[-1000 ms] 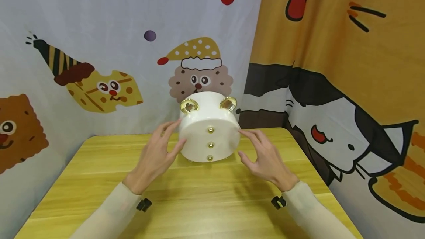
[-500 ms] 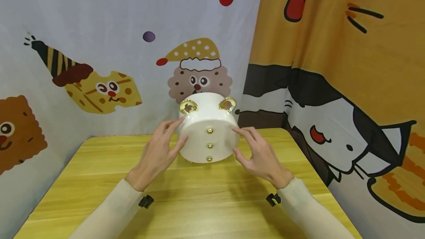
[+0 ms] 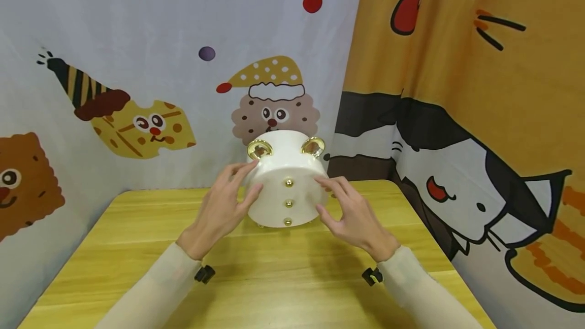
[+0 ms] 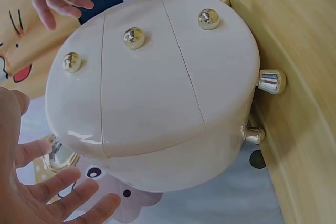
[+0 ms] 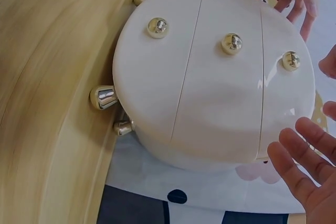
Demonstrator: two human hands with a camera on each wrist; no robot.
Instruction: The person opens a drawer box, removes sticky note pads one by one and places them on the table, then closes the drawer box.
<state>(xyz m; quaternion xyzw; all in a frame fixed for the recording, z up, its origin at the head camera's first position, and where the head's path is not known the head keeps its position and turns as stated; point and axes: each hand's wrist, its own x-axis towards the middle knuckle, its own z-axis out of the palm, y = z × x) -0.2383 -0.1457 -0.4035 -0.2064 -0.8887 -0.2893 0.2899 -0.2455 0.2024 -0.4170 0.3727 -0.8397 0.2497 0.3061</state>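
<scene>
A white, rounded drawer box (image 3: 273,194) stands upright at the back of the table. Its front carries three gold knobs (image 4: 134,38), one above another, with seams dividing the face into drawers. Two gold ears (image 3: 313,146) sit on top, and short gold feet (image 5: 104,97) hold it off the tabletop. On its left side is my left hand (image 3: 220,208), fingers spread and slightly bent. My right hand (image 3: 354,213) mirrors it on the right, fingers loosely bent. Both wrist views show the hands holding nothing; whether any fingertip touches the box, I cannot tell.
The yellow wood-grain table (image 3: 274,283) has its far edge just behind the box. A white cloth (image 3: 151,24) with cartoon prints hangs at the back, and an orange cartoon curtain (image 3: 457,75) hangs along the right side.
Both hands have moved slightly inward, their fingers now overlapping the box's front edges in the head view. The box has stayed in place, and its drawers look unchanged.
</scene>
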